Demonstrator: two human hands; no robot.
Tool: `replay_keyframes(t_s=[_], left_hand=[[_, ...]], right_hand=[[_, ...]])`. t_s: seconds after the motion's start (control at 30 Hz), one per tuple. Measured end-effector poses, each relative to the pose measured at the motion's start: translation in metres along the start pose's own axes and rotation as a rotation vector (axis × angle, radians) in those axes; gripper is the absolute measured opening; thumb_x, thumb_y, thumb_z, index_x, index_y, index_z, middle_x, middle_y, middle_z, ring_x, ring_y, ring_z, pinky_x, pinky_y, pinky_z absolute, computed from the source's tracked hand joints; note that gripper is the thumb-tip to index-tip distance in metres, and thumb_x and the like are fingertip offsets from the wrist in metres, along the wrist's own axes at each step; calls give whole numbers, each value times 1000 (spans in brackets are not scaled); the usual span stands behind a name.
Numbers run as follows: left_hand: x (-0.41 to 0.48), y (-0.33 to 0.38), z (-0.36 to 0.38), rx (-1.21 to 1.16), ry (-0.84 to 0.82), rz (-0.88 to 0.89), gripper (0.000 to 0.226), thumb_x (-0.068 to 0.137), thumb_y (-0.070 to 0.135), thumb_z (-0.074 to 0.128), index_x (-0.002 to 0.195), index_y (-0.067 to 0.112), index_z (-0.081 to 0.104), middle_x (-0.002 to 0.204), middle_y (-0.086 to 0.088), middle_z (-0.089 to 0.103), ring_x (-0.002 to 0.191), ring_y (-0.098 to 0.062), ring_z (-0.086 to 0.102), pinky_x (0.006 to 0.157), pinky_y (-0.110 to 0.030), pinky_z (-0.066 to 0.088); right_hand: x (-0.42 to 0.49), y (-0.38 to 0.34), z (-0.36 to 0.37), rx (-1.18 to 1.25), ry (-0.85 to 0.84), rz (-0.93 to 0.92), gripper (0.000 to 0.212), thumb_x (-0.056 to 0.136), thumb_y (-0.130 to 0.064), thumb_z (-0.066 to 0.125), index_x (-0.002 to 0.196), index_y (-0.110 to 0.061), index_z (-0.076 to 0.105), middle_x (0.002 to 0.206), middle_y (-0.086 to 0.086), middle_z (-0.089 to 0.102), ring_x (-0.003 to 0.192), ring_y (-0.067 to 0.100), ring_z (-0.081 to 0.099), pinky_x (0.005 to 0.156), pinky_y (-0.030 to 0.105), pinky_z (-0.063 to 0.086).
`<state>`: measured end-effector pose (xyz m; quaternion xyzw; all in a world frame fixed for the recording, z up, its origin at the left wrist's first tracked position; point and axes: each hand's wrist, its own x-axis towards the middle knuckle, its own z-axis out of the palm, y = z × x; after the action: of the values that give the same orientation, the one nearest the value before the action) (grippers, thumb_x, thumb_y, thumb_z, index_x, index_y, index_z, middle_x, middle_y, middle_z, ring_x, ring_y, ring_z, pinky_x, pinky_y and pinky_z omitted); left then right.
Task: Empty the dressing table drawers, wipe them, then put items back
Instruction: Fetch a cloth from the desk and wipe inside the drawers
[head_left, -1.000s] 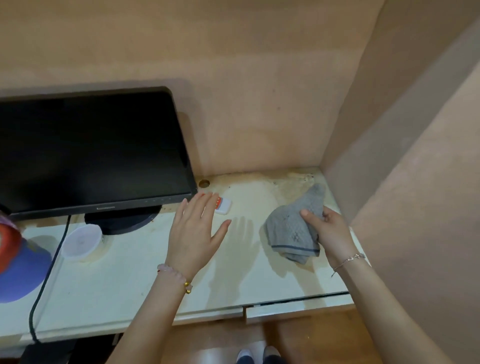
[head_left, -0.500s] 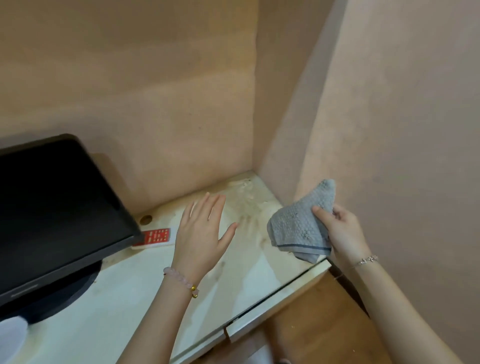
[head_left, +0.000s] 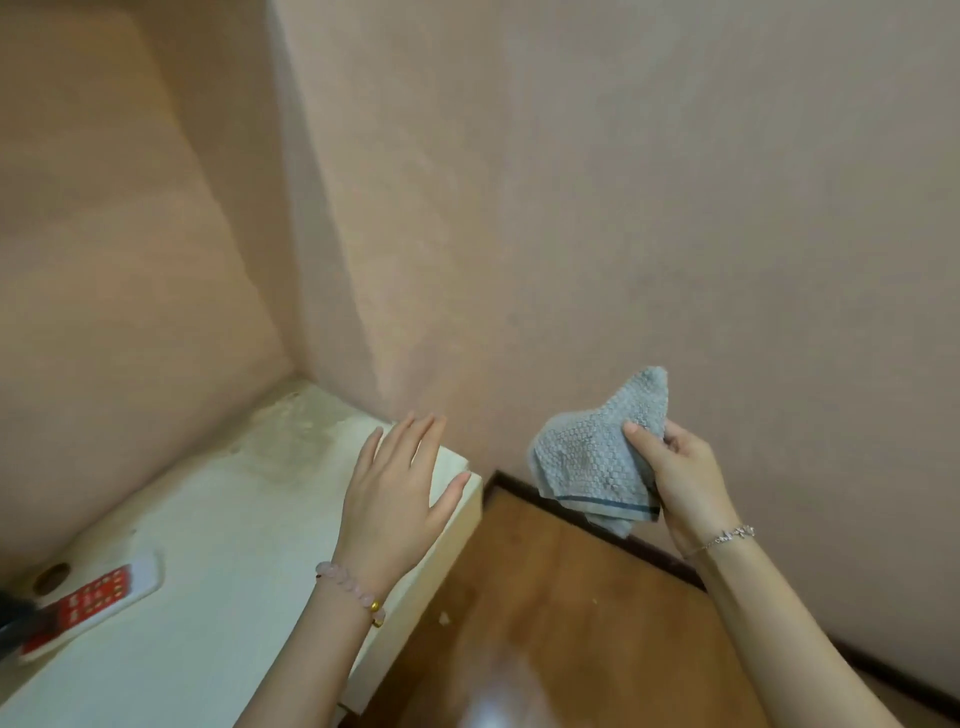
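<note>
Head view: cloth held off the table, no drawer in sight.
The right hand (head_left: 680, 483) pinches the grey cloth (head_left: 592, 457) between thumb and fingers, in the air above the wooden floor (head_left: 571, 597) and near the wall (head_left: 623, 208). The left hand (head_left: 395, 499) is spread flat over the right corner of the dressing table (head_left: 208, 519); I cannot tell if it touches. Only part of the cloth is held and its lower corner hangs free, so it may slip down and collect dirt. With the gaze turned aside, a reach for a drawer could miss.
</note>
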<state>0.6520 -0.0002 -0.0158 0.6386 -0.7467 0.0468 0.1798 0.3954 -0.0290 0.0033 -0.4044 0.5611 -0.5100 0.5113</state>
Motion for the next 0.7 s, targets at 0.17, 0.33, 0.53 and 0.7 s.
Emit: replay_keyframes(t_s=[0.17,0.33,0.53,0.7], left_hand=[[-13,66,13,-83,-22,177,62,90,51,32,134,10,49,136,-3,52,132,-21,41,111,-38,25],[-14,129,24,-130,-58,383,63,91,52,29,138,11,45,140,-3,49,134,-20,37,112,-40,25],[-2,215,36,-233,-68,634,61,91,49,33,134,9,49,135,-5,53,131,-22,43,110,-41,29],[15,294,56,-314,-116,863,61,91,50,34,134,9,48,136,-5,53,132,-21,42,110,-43,31]], right_hand=[[-57,16,-76,10,190,24,20,89,-19,60,98,-1,64,97,19,70,92,34,67,85,53,53],[-114,27,-143,31,391,16,17,89,-19,59,98,-5,65,97,15,71,90,27,68,83,44,55],[-167,31,-210,92,657,7,15,90,-19,59,98,-8,65,97,13,71,90,26,68,82,43,55],[-203,34,-255,120,899,10,13,90,-21,59,96,-12,66,95,9,72,90,25,69,86,47,53]])
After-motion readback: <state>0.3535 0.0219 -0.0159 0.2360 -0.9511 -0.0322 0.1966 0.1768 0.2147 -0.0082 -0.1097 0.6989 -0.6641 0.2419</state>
